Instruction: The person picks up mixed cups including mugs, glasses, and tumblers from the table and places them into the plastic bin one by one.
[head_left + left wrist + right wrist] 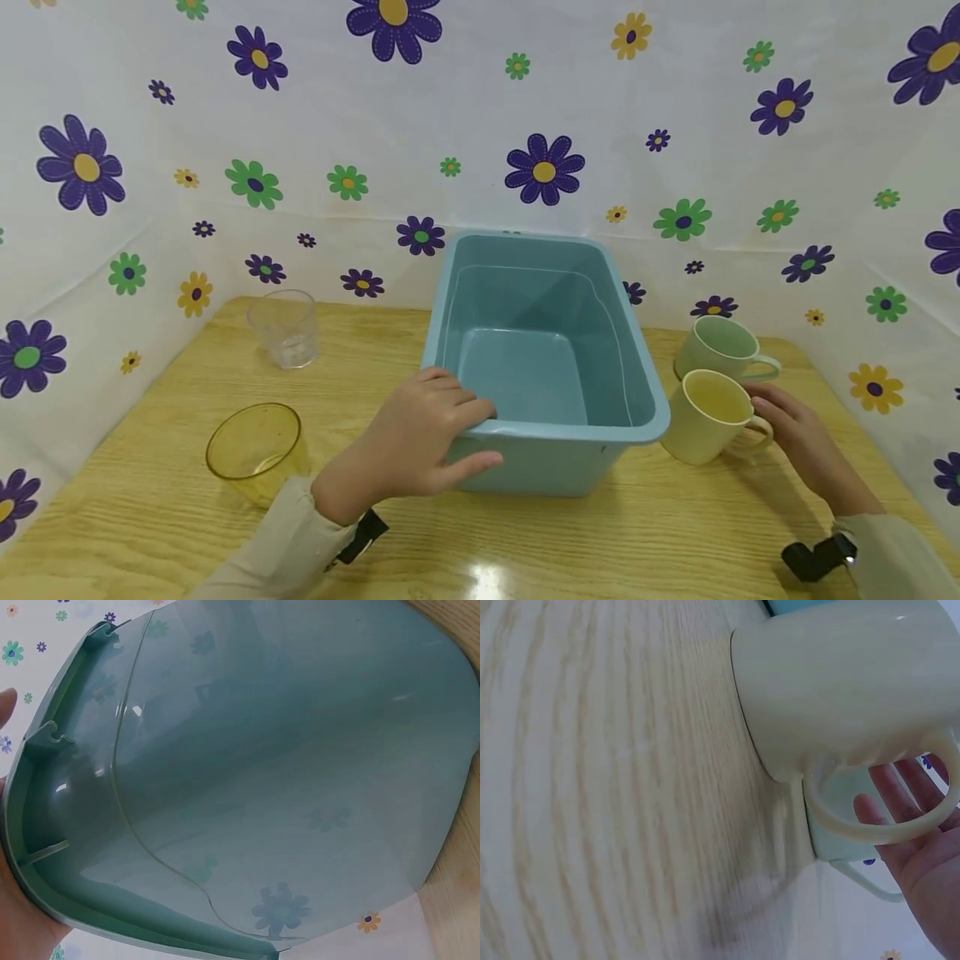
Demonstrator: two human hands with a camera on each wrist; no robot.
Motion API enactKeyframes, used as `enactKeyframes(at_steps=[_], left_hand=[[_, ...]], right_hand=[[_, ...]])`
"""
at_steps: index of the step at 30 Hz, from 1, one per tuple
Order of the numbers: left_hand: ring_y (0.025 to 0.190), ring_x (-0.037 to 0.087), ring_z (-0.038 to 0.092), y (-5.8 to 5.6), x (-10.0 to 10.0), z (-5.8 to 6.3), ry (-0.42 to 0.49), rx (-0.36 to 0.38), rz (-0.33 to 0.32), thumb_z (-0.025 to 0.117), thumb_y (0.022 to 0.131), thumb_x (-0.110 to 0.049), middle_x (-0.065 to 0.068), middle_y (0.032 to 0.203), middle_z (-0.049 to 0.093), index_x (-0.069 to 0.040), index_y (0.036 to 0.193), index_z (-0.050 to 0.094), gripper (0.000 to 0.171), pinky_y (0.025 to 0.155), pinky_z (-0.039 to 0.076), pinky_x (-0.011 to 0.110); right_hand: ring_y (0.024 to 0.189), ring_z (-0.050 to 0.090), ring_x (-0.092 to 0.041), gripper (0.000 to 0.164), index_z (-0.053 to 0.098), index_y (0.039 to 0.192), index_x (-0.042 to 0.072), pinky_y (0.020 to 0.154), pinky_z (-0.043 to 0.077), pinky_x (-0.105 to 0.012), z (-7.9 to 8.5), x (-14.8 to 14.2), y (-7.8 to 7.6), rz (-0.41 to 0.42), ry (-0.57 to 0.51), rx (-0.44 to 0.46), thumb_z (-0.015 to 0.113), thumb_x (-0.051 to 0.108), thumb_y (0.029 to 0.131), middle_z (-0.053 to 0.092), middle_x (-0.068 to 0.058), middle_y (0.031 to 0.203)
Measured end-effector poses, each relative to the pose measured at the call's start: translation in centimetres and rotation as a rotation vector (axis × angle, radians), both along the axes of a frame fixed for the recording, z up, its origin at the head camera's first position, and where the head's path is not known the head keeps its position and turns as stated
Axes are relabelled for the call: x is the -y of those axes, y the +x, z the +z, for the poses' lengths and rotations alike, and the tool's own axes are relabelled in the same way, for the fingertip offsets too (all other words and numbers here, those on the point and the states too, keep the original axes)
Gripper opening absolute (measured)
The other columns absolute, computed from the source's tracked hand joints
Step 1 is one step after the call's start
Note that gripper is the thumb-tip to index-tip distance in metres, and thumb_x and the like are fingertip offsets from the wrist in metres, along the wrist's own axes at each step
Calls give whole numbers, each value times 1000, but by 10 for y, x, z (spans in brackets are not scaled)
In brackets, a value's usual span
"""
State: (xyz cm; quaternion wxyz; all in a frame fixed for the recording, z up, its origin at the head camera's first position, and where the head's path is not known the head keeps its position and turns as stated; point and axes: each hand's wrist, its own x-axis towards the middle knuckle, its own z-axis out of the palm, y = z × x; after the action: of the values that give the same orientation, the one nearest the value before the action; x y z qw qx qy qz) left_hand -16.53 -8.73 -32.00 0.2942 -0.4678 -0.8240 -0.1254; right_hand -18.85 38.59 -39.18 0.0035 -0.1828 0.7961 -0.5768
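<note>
A blue-green plastic tub stands upright on the table, its inside bare. My left hand grips its near left rim, fingers over the edge and thumb along the outside. The left wrist view looks at the tub's outer wall. My right hand is at the handle of a yellow mug, its fingers loosely extended beside the loop. In the right wrist view the fingers show behind the handle of the mug; whether they touch it I cannot tell. A green mug stands just behind.
To the left on the wooden table stand a clear glass and, closer to me, an amber glass. A white flowered cloth hangs behind the table and along both sides.
</note>
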Motion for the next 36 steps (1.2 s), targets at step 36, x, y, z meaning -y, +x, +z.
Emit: enactKeyframes(at_steps=[36], left_hand=[[67, 10, 59, 1, 0, -1, 14, -9, 13, 17, 96, -60, -7, 71, 65, -16, 86, 66, 66, 79, 47, 32]], right_hand=[[109, 42, 17, 77, 31, 145, 9, 80, 35, -5, 0, 15, -10, -78, 340, -100, 68, -4, 79, 42, 30, 124]])
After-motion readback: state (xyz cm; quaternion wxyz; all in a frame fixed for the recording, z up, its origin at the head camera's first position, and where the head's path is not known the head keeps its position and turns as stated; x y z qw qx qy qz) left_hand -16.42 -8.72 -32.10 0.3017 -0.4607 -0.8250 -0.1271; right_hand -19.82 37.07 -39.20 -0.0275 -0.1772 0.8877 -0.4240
